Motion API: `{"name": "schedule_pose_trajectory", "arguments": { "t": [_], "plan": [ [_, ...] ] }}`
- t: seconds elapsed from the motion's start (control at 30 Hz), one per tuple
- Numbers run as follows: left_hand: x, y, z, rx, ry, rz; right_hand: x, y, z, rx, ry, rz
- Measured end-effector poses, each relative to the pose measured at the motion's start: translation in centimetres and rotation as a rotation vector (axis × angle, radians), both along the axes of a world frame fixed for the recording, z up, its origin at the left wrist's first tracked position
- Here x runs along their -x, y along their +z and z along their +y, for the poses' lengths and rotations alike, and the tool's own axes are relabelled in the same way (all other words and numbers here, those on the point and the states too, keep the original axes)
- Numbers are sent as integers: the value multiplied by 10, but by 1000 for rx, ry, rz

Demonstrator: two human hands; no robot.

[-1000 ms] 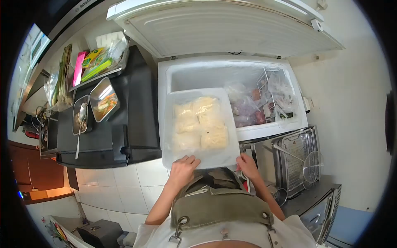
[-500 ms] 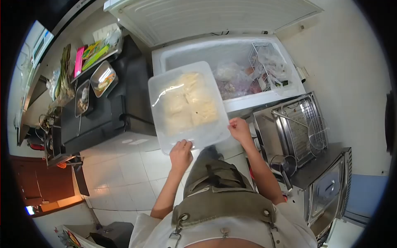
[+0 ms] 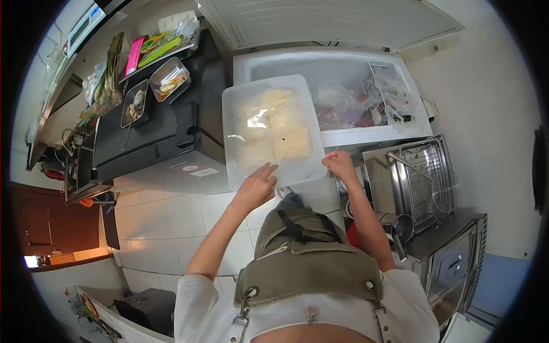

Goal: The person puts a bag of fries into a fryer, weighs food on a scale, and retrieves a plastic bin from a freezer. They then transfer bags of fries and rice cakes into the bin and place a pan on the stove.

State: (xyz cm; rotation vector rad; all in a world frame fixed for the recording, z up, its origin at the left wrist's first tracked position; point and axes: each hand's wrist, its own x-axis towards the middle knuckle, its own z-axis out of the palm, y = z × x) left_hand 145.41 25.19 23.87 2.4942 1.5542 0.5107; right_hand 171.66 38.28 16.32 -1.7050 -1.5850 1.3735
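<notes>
A large translucent plastic container (image 3: 243,163) with a lid lies in front of me, showing several pale yellow blocks of food through the top. My left hand (image 3: 257,187) grips its near edge, the index finger stretched over the lid and the thumb hidden. At the near right corner, my right hand (image 3: 342,167) is closed in a pinch on the rim. The container overlaps the front left of an open chest freezer (image 3: 377,137). Inside the freezer are bagged items (image 3: 334,108) and a white wire basket (image 3: 373,80).
Left of the container stands a black counter (image 3: 154,123) with two metal pans (image 3: 171,80) of food on it. On the right are a steel tray with a rack (image 3: 426,177), a metal pot (image 3: 397,226) and a steel appliance (image 3: 452,263). Tiled floor (image 3: 171,223) shows below.
The container's near edge has moved away from me, toward the freezer. My left hand has slid further onto the lid; my right hand stays at the corner. The view has shifted slightly.
</notes>
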Motion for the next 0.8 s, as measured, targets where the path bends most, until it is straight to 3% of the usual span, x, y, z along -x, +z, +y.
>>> {"name": "schedule_pose_trajectory", "arguments": {
  "t": [0.03, 0.07, 0.13, 0.23, 0.3, 0.37, 0.43, 0.73, 0.8],
  "plan": [
    [0, -1, 4, 143, -44, 105, 0, 1, -1, -4, 1, -2],
    [-3, 1, 9, 140, -44, 102, 1, 3, -4, -59, 16, -12],
    [-11, 5, 18, 177, -178, 379, 3, 8, -14, -115, 26, -22],
    [-31, 15, 19, 162, -211, 578, 12, 25, -47, 9, -83, 127],
    [-38, 9, 19, 143, -208, 596, 12, 8, -72, -21, -64, 526],
    [-43, 10, 20, 128, -217, 617, 16, 0, -95, 37, -86, 542],
    [-48, 18, 24, 270, -214, 545, 27, -6, -109, 100, -117, 561],
    [-50, 24, 29, 227, -219, 490, 52, -41, -98, -119, -211, 605],
    [-49, 23, 26, 219, -216, 474, 58, -37, -101, -293, -214, 458]
  ]
}}
